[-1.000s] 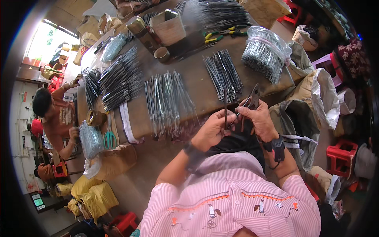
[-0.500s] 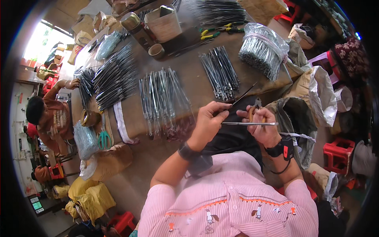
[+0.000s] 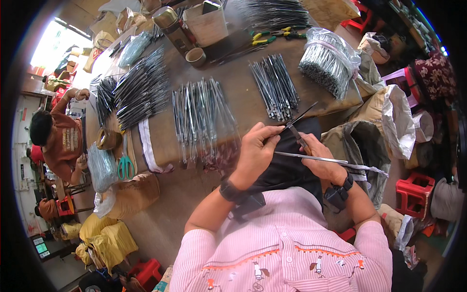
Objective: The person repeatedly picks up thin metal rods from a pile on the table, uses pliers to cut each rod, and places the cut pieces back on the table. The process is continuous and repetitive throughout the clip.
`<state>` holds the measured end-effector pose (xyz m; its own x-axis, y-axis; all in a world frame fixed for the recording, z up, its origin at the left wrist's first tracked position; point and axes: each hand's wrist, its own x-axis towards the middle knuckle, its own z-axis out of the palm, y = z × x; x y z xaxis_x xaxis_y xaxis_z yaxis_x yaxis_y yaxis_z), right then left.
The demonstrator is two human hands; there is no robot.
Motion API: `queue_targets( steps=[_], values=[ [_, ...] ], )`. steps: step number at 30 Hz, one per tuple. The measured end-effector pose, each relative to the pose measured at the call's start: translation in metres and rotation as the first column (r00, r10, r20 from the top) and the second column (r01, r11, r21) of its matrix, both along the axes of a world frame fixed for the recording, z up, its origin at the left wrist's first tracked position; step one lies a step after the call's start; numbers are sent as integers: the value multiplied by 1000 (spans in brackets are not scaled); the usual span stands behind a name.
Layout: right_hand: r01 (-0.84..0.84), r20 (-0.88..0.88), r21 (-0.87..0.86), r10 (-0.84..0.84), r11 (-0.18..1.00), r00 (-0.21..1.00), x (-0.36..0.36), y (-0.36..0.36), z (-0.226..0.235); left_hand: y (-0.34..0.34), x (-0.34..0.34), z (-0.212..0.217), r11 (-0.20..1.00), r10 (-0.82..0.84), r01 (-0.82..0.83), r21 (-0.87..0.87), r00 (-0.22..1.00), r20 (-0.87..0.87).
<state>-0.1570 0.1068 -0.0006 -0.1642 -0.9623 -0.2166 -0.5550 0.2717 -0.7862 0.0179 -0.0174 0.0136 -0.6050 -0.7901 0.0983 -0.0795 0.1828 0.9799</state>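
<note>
My left hand [image 3: 257,150] pinches a dark thin metal strip [image 3: 305,112] between thumb and fingertips, its free end pointing up and right. A long silver metal strip [image 3: 316,158] runs out below the same fingers and crosses in front of my right hand [image 3: 323,160]. That hand is closed around a pair of pliers [image 3: 304,143] with orange-brown handles. The plier jaws meet the dark strip close to my left fingertips. Just beyond, on the table, lies a small row of metal strips [image 3: 275,88]; a wider pile of strips [image 3: 202,117] lies to its left.
A plastic-wrapped bundle of strips [image 3: 326,63] sits at the table's right edge, near yellow-handled pliers [image 3: 265,38]. A cup [image 3: 195,57] and a flask [image 3: 170,27] stand farther back. Open sacks [image 3: 362,138] are on my right. Another person [image 3: 61,141] works at the left.
My right hand has turned and moved up and left, bringing the plier jaws from apart to the dark strip. My left hand has barely moved.
</note>
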Motion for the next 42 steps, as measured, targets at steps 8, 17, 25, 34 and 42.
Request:
queue_targets(
  steps=[8, 17, 25, 34, 42],
  values=[
    [-25, -300, -187, -33, 982, 953, -6, -4, 11, 3, -1, 2, 1000, 10, -10, 8, 1000, 15],
    [-29, -320, -117, -10, 993, 947, -10, 2, -2, 9, -6, -13, 999, 6, -5, 36, 1000, -15],
    [-67, -349, -222, -15, 973, 937, -5, -2, -7, -2, -1, -18, 927, 31, -6, 376, 998, -61],
    [144, 13, -107, -143, 984, 990, -18, -5, -13, -96, 77, -38, 725, 459, -338, 600, 887, -55],
    [141, -34, -219, -152, 965, 988, -10, 2, -32, -92, 81, -59, 799, 341, -319, 510, 939, 53]
  ],
)
